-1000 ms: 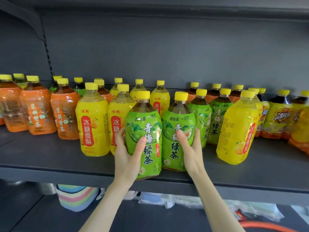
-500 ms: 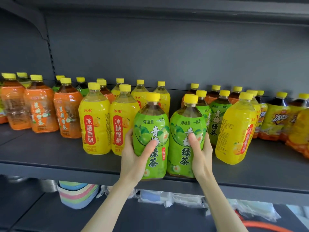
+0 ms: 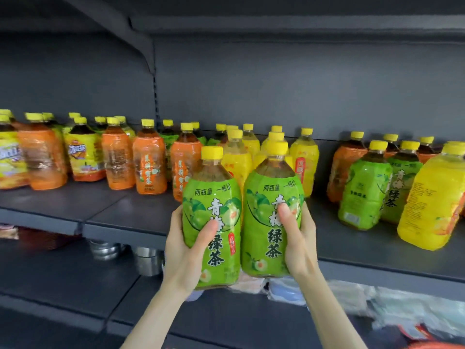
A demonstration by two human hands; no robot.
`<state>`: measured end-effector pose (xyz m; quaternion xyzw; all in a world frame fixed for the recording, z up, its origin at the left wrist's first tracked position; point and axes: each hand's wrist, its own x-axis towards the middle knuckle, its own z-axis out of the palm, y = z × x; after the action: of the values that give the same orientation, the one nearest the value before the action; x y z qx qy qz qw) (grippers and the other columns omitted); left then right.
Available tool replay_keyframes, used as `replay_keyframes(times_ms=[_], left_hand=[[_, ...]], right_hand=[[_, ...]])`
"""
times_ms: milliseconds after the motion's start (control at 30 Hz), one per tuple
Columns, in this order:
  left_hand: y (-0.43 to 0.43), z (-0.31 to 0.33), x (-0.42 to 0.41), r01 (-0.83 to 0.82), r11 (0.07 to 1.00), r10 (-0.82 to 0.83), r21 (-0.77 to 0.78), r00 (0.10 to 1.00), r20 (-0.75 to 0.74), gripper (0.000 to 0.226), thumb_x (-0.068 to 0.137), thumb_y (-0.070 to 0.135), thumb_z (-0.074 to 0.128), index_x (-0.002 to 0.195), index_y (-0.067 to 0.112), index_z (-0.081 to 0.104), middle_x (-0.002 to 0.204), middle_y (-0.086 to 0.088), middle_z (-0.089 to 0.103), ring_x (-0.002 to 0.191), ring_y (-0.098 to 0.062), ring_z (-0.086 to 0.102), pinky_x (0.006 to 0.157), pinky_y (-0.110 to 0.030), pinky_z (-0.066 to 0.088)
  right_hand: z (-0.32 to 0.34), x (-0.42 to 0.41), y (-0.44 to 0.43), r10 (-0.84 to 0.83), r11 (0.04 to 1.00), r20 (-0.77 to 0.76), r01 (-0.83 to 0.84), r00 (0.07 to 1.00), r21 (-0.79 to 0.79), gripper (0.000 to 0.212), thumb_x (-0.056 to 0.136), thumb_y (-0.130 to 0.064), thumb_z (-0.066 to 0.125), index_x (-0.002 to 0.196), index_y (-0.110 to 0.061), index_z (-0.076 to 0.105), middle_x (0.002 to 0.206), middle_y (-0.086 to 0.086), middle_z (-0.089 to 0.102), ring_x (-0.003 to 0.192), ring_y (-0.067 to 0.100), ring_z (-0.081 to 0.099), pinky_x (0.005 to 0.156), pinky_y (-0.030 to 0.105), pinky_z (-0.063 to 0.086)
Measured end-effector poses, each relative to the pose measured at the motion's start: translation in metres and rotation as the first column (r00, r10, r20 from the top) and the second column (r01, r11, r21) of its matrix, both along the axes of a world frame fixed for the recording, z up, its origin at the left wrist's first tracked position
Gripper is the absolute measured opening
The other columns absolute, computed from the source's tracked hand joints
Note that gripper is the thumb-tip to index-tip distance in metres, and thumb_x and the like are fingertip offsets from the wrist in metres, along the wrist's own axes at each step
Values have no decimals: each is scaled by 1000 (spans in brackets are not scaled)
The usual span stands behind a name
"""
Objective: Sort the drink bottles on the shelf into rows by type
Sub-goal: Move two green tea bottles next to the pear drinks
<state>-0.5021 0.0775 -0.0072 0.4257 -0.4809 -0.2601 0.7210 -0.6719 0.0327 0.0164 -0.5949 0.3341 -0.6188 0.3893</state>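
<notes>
Left hand (image 3: 183, 250) curls round left bottle (image 3: 214, 205), right hand (image 3: 299, 238) round right bottle (image 3: 269, 197), mid-label: likely heavy, slick; greens (image 3: 364, 195) at three o'clock.

Leftmost bottle (image 3: 10, 159) is cut by the frame edge. Green tea bottles (image 3: 211, 215) hide lower halves of yellow bottles (image 3: 236, 159) behind. Orange bottle (image 3: 41, 159) label is blurred, unreadable.

2 grips (image 3: 185, 250) (image 3: 299, 238), 2 held green btls (image 3: 214, 197) (image 3: 269, 197), 2 shelved green btls (image 3: 362, 187) (image 3: 401, 177) right.
</notes>
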Motion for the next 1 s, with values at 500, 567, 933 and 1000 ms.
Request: replay_keyframes(times_ms=[500,567,933,1000], left_hand=[[-14,14,225,-71,996,69,47,997,32,62,68,49,68,122,26,47,106,11,65,89,4,64,66,-14,50],[-32,15,243,-69,996,65,57,996,62,61,71,50,72,123,30,45,107,17,63,89,9,62,70,-15,49],[-109,17,309,11,997,-21,74,991,134,44,84,30,57,124,29,40,109,18,58,87,16,59,65,-6,48],[-115,16,317,47,997,-56,60,985,163,50,80,36,56,126,30,39,112,20,57,92,16,58,69,-6,47]], right_hand=[[2,227,-20,67,997,32,-68,997,36,18,88,-34,65,94,-40,49,83,-32,61,79,-28,54,62,-5,38],[-1,245,-38,60,998,28,-61,998,30,21,89,-31,65,93,-41,47,85,-36,56,76,-32,51,61,-6,38],[-3,297,-102,41,999,-112,-36,993,40,43,80,-54,62,118,-44,43,111,-37,53,98,-26,50,90,12,40],[-3,302,-105,21,1000,-134,-18,991,22,32,82,-50,58,112,-46,47,112,-31,59,101,-20,54,87,11,43]])
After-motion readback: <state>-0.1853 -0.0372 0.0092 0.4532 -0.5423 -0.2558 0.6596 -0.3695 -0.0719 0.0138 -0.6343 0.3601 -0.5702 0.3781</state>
